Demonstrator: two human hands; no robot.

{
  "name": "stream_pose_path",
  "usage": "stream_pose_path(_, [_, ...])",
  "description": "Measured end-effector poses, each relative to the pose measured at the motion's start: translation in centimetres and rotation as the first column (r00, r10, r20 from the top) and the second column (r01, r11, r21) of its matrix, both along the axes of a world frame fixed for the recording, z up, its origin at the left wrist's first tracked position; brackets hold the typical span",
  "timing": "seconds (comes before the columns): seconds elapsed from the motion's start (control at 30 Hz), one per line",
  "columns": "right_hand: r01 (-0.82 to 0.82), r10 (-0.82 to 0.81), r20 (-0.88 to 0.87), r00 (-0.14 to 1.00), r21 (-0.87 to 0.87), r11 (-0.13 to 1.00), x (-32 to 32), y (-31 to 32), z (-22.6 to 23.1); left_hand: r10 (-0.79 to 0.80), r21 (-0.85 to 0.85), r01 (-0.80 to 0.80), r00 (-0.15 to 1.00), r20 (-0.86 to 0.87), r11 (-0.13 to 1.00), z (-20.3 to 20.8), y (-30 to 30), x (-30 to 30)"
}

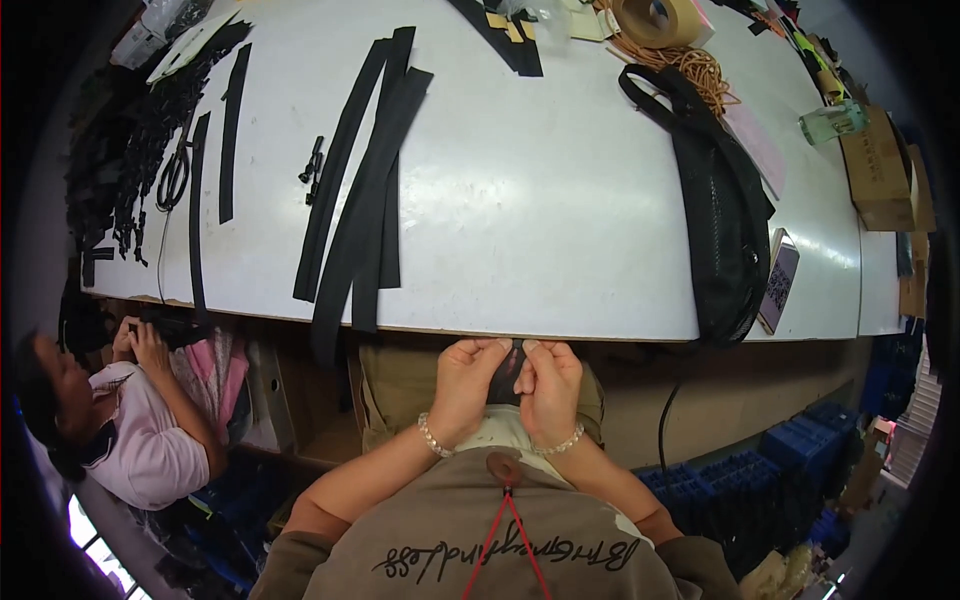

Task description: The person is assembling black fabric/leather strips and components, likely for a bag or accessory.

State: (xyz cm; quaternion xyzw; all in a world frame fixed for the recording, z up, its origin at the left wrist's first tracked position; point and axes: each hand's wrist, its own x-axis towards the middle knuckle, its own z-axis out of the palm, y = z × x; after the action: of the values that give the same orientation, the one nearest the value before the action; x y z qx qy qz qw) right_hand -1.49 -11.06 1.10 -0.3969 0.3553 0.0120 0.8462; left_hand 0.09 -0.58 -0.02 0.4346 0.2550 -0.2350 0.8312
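Observation:
Just off the table's near edge, my left hand (464,388) and my right hand (551,388) meet over my lap. Both are closed, thumbs and fingertips pinching a short black strap (503,391) that hangs down between them. Its upper end is mostly covered by my fingers, so any small part there cannot be made out. Ahead and to the left, several long black webbing strips (372,200) lie across one another, some reaching over the edge. Small black plastic pieces (314,170) rest beside them.
A white table (540,210) spans the front. At right lie a black mesh bag (722,205), a phone (780,283), brown cord (708,72) and a tape roll (655,22). Scissors (173,180) and piled black straps are at left. Another person (150,440) works at lower left.

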Motion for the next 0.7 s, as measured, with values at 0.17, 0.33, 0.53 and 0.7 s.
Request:
stream_pose_path(0.17, [-0.025,0.025,-0.016,1.0,0.021,0.999,-0.2,-0.3,0.2,0.009,0.002,-0.009,1.0,-0.008,1.0,-0.1,0.0,-0.3])
stream_pose_path(0.33, [-0.175,0.174,0.049,0.983,-0.002,0.985,-0.4,-1.7,-0.1,0.018,0.034,-0.018,1.0,0.016,0.999,0.3,-0.1,-0.3])
stream_pose_path(0.53, [-0.269,0.267,0.057,0.962,0.042,0.962,-0.2,-2.4,0.0,0.001,0.057,-0.003,0.999,0.049,0.998,0.5,0.0,-0.3])
stream_pose_path(0.7, [-0.283,0.284,-0.011,0.959,0.068,0.957,0.0,-2.3,-0.2,0.028,0.089,-0.032,0.998,0.048,0.995,0.1,-0.2,-0.4])
